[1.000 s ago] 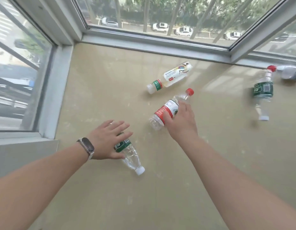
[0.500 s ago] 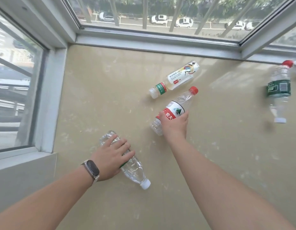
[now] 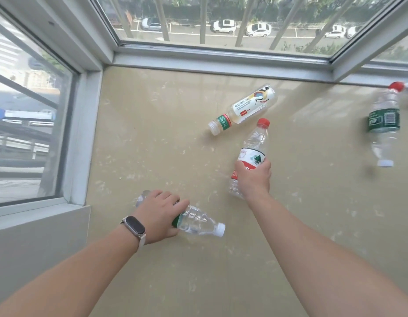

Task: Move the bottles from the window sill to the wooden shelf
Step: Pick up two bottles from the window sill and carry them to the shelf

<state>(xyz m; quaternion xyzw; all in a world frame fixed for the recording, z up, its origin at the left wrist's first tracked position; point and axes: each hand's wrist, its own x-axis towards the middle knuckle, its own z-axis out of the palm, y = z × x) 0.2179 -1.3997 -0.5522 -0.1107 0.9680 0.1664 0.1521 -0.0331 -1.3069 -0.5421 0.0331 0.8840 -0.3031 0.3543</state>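
So my right hand (image 3: 253,179) is wrapped around the red-cap bottle (image 3: 252,156), pointing toward frame top, while my left hand (image 3: 159,216) clamps the white-cap bottle (image 3: 196,221), lying sideways at lower centre.

Bright window daylight, soft shadows, wide-angle bending at edges

A wide beige sill (image 3: 152,138) fills a bay corner, its surface scuffed with pale marks. Grey window frames (image 3: 221,62) border it at the back and on the left. Daylight comes through the glass. Outside the back pane, upright bars (image 3: 203,19) stand before a street with parked white cars (image 3: 258,30) and green hedges. A grey wall ledge (image 3: 38,216) sits at lower left.
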